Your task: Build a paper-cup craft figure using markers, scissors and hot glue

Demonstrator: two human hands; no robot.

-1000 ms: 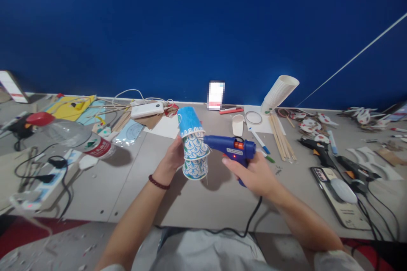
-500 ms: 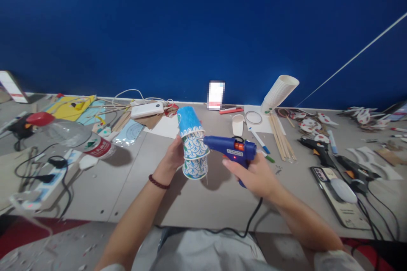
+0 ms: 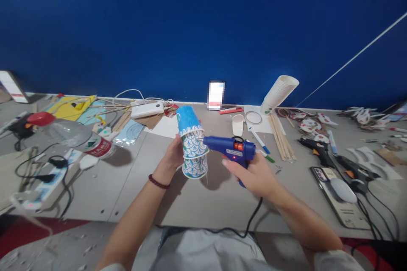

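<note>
My left hand (image 3: 173,153) is closed round the left side of a stack of decorated paper cups (image 3: 194,147), held upside down above the table. The top cup is solid blue with a white scalloped border; those below carry blue scale patterns on white. In my right hand (image 3: 257,174) is a blue hot glue gun (image 3: 229,147) with a lit red light. Its nozzle points left and meets the stack just under the blue cup's rim; whether it touches I cannot tell. A thin strand hangs at the stack's lower right.
A leaning stack of white cups (image 3: 280,94), a single white cup (image 3: 238,125) and wooden sticks (image 3: 281,137) lie beyond. On the right are a phone (image 3: 340,203) and other glue guns (image 3: 318,150). To the left lie a plastic bottle (image 3: 73,133) and a power strip (image 3: 54,182).
Almost nothing differs. The cup stack and the glue gun have shifted very slightly to the left, with the nozzle still at the same seam.
</note>
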